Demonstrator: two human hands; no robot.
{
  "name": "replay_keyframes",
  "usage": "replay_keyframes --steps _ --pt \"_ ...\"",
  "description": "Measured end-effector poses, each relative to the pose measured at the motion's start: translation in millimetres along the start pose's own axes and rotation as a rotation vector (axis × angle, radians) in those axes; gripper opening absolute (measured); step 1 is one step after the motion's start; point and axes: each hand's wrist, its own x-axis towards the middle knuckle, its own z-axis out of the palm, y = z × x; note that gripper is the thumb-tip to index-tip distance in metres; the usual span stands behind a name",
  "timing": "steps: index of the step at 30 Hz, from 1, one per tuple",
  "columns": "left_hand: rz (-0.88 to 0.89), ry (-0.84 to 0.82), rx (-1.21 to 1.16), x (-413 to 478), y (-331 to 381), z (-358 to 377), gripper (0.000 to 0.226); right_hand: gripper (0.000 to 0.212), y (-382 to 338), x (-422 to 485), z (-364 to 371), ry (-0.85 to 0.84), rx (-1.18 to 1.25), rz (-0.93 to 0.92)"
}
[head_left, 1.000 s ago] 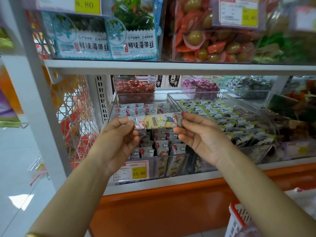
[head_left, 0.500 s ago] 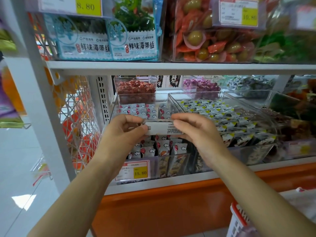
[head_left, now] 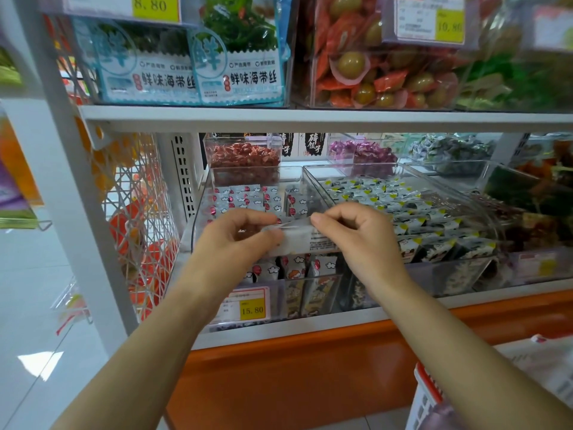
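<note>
White lattice mesh closes the left end of the shelf. Just right of it, the left hand curls over the left end of a snack packet, thumb and fingertips pinching it. The packet lies level between the two hands, its pale printed side toward the camera, and is held in the air over the front part of a clear bin filled with cloud-patterned packets standing on end. A price tag reading 15.80 sits on the bin's front. The right hand pinches the packet's upper right edge between thumb and forefinger, the other fingers curled. Further right, a neighbouring bin holds dark-and-yellow packets, and a red-and-white basket shows low at the corner.
</note>
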Motion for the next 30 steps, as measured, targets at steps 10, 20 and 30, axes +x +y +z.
replay_keyframes --steps 10,20,30 --pt "-0.023 0.152 -0.022 3.6 0.5 -1.5 0.016 0.012 -3.3 -4.4 5.9 -0.058 0.011 -0.02" --pt "-0.143 0.156 -0.336 10.8 -0.1 7.7 0.022 0.031 -4.4 5.3 -15.4 -0.2 0.062 -0.027" --pt "0.345 -0.002 0.79 28.0 -28.4 51.5 0.024 0.019 14.1 17.3 -46.7 0.163 0.129 0.103"
